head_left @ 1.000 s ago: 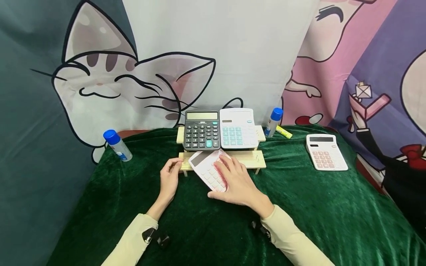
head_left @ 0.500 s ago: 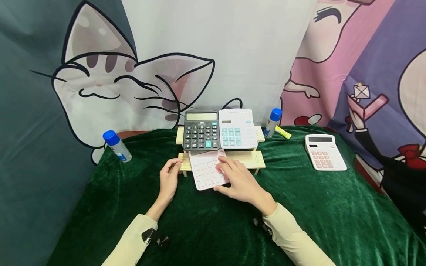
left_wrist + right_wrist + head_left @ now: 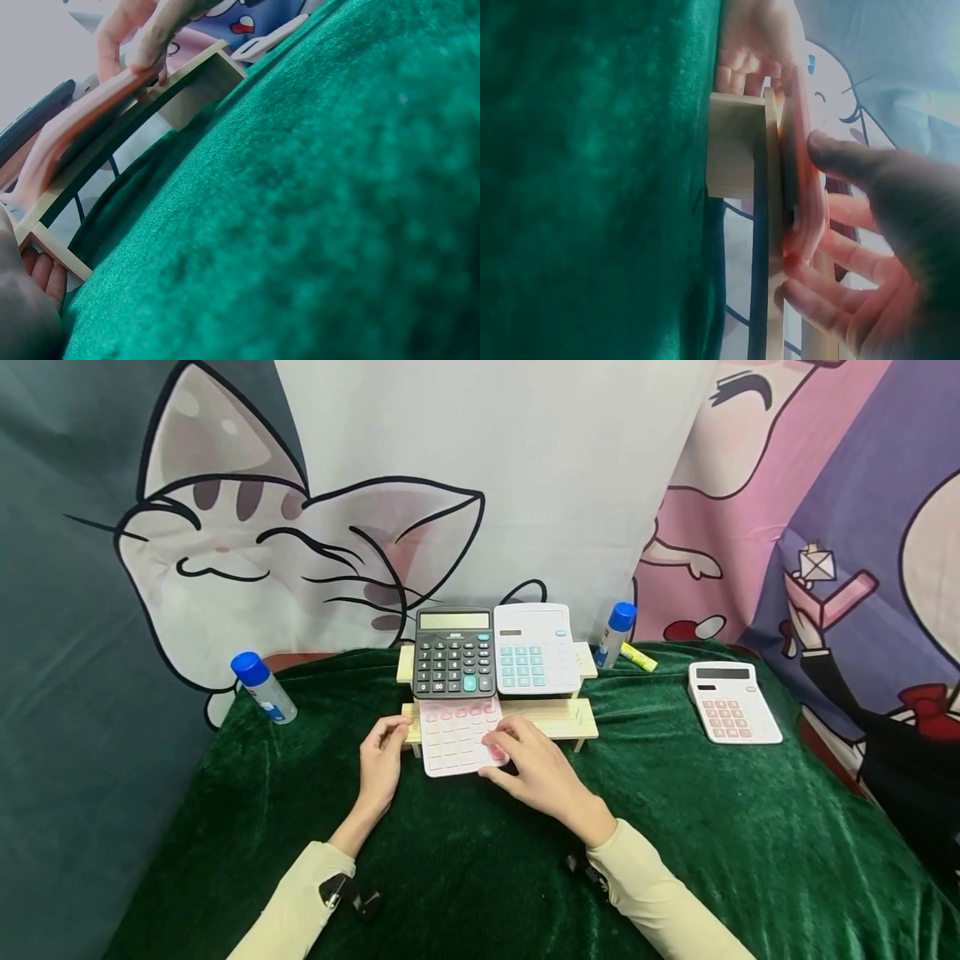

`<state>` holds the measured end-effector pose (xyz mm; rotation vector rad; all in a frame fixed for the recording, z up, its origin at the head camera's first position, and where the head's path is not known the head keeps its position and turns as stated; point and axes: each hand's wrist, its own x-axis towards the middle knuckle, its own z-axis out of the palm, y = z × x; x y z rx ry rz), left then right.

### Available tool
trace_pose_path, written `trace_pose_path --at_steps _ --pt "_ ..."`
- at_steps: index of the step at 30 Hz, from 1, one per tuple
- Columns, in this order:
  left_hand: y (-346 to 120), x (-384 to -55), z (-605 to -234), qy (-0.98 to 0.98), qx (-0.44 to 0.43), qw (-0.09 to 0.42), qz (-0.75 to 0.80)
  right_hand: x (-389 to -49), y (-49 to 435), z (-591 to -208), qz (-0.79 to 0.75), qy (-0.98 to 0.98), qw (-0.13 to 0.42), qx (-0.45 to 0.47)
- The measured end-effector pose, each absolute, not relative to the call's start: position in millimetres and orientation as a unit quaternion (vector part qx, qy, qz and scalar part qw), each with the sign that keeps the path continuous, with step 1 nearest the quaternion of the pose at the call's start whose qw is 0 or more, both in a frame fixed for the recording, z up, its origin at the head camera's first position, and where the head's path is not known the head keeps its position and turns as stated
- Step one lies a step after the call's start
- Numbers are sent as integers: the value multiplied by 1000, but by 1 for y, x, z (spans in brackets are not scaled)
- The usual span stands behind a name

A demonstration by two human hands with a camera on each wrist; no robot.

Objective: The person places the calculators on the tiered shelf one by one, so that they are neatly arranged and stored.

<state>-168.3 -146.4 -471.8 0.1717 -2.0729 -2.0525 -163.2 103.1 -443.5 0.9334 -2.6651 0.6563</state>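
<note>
**A:** ok, nearest first, what've the hands got?

**B:** Past the green cloth [image 3: 480, 885] up front, right hand [image 3: 543, 772] is pinching the pink calculator [image 3: 453, 747] at its right edge near the front corner. Left hand [image 3: 381, 768] grips the left end of the wooden stand [image 3: 551, 718].

**A:** anything readable on the pink one?

**B:** Key markings are too faint for me. Pale pink body, rounded corners, row of deeper pink keys toward the top.

**A:** where's it sitting?

**B:** Over the lower step, left half. Near edge juts out past the plank, far end goes out of sight below the black calculator [image 3: 453, 664]. Can't tell if it's flat on the wood. Bare plank runs on to the right.

**A:** and further back?

**B:** White-and-pink calculator [image 3: 733, 703] well off right. Upper step has the black one beside a teal-keyed calculator [image 3: 534, 652]. Black keys read 7, 4, 0, 00; brand's too tiny. Then a blue-capped bottle [image 3: 617, 637], label unreadable, yellow tube [image 3: 639, 657] just beside it, and a cartoon cat backdrop [image 3: 217, 552].
</note>
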Motion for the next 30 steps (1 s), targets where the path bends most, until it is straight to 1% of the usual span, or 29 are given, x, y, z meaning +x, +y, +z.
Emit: trace_pose_path --at_steps 6,16,24,30 --pt "-146 -169 -472 -709 65 104 -695 -163 103 -445 226 -909 108 332" --pt "-146 -169 -470 -710 63 104 -694 -163 99 -445 239 -908 117 323" --pt "-150 -182 -499 -698 62 112 -705 -163 101 -445 232 -909 112 328" --pt "-149 -183 -503 -703 59 133 -697 -165 106 -443 244 -907 92 330"
